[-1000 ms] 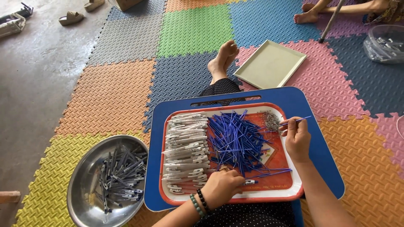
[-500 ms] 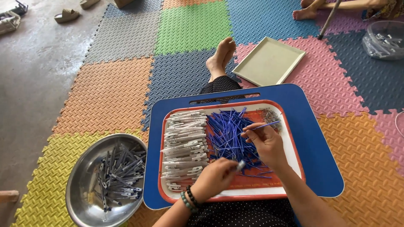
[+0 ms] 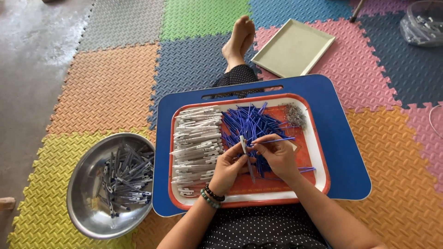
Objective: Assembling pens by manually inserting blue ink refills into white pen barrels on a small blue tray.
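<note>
A red tray lies on a blue lap table. On it are a stack of white pen barrels, a heap of blue refills and a small pile of metal springs. My left hand holds a white pen barrel upright over the tray's middle. My right hand pinches a thin blue refill, its end close to the barrel. Both hands meet just in front of the blue heap.
A steel bowl with several assembled pens sits on the foam mat at left. A pale empty tray lies beyond the lap table, a clear bag at far right. My bare foot stretches ahead.
My right hand came leftward from the springs with a blue refill. My left hand lifted a white barrel from the tray's front. The two hands have come together.
</note>
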